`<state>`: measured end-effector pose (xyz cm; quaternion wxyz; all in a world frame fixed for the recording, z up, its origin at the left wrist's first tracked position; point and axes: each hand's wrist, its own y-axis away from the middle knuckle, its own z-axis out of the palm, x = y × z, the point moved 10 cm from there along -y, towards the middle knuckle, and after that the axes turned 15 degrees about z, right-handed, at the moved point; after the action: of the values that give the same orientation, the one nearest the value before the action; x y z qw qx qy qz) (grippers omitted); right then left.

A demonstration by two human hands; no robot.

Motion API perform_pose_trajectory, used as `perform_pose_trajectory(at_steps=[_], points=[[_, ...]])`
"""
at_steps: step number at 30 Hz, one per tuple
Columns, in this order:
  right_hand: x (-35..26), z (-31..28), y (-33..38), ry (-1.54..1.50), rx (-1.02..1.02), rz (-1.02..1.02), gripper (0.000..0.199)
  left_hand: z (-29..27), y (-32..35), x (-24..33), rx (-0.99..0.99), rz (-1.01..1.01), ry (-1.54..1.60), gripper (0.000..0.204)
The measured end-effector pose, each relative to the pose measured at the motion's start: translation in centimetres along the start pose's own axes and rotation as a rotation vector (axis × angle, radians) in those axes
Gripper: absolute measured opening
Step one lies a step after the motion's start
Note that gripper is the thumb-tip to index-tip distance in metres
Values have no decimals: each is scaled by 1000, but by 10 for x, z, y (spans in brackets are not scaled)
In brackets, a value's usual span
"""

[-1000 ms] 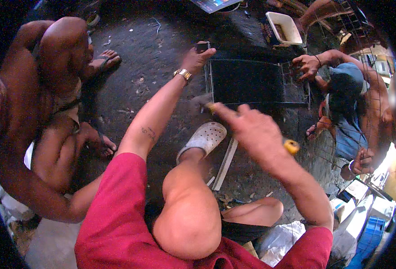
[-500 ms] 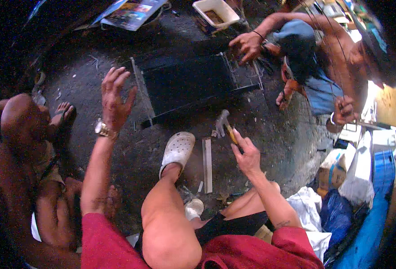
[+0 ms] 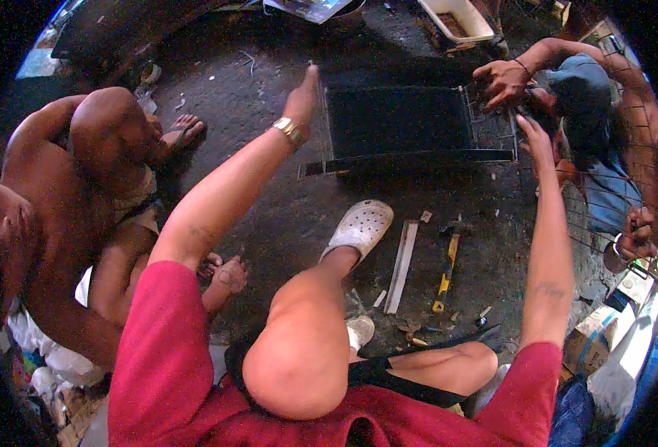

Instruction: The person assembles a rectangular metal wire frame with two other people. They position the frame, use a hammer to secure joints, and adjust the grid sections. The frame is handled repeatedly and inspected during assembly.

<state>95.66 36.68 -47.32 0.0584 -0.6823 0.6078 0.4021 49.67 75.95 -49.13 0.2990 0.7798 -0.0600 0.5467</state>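
Observation:
A black rectangular panel with a thin metal wire frame [image 3: 396,119] lies on the dark ground in front of me. My left hand [image 3: 303,102] is at its left edge, seen side-on with the fingers stretched out, and no object shows in it. At the panel's right end, my right hand [image 3: 539,143] reaches toward the wire ends with its fingers straight; whether it touches them I cannot tell. Nothing is visible in that hand. The hammer [image 3: 446,272], with a yellow and black handle, lies on the ground nearer to me. Left of it is a pale flat strip [image 3: 401,267].
A co-worker's hand [image 3: 504,83] hangs over the panel's far right corner, and wire mesh [image 3: 604,201] stands beside that person. Another person sits at left, a foot [image 3: 183,132] on the ground. My white clog [image 3: 358,225] is below the panel. A white basin [image 3: 459,21] stands far back.
My right hand has let go of the hammer, which now lies on the ground, and has moved out to the panel's right end. My left hand has come to its left edge. The view has shifted.

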Motion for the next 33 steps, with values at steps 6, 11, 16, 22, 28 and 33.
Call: perform_pose_trajectory(at_steps=[6,11,16,22,28,33], points=[[8,69,-36,-216,-417,217,43,18,-5,-6,-94,94,-134,83],[15,87,-13,-256,-564,357,34,21,12,-10,-34,74,73,66],[-10,90,-2,-362,-604,233,35,15,27,12,51,180,-185,58],[12,88,-37,-18,-444,157,37,14,18,19,23,212,-318,58],[19,90,-34,-183,-468,225,36,18,42,4,69,61,717,56],[16,89,-35,-136,-469,175,33,16,61,-9,227,-2,582,56]])
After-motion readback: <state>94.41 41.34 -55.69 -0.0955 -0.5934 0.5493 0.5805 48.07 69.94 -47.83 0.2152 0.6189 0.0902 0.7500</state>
